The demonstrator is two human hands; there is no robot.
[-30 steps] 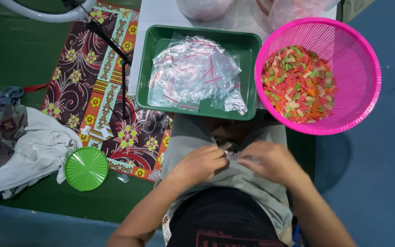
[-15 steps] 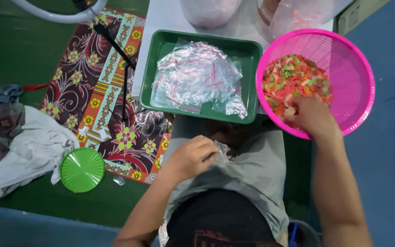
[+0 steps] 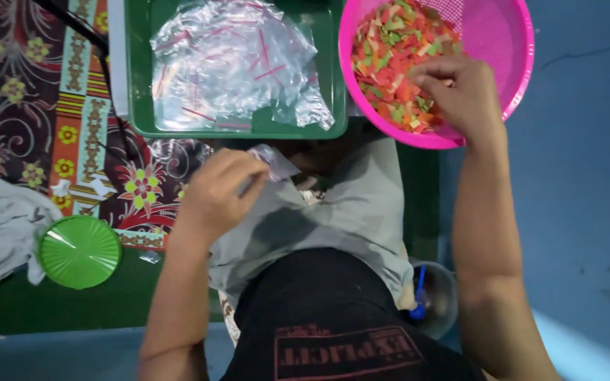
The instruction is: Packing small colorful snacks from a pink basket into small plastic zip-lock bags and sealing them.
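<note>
While left hand (image 3: pixel 214 194) pinches a small bag (image 3: pixel 271 161), right hand (image 3: pixel 459 90) seemingly grabs wafers (image 3: pixel 388 49)

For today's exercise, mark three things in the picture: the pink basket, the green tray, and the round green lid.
pink basket (image 3: pixel 513 49): head view, on its bare mesh wall at right.
green tray (image 3: pixel 135 70): head view, on its left rim.
round green lid (image 3: pixel 79 252): head view, on its centre.

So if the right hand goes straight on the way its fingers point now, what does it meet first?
The right hand is over the pink basket, fingers curled down and left. It would most likely meet the heap of coloured pieces first, though depth is hard to judge from above.
</note>
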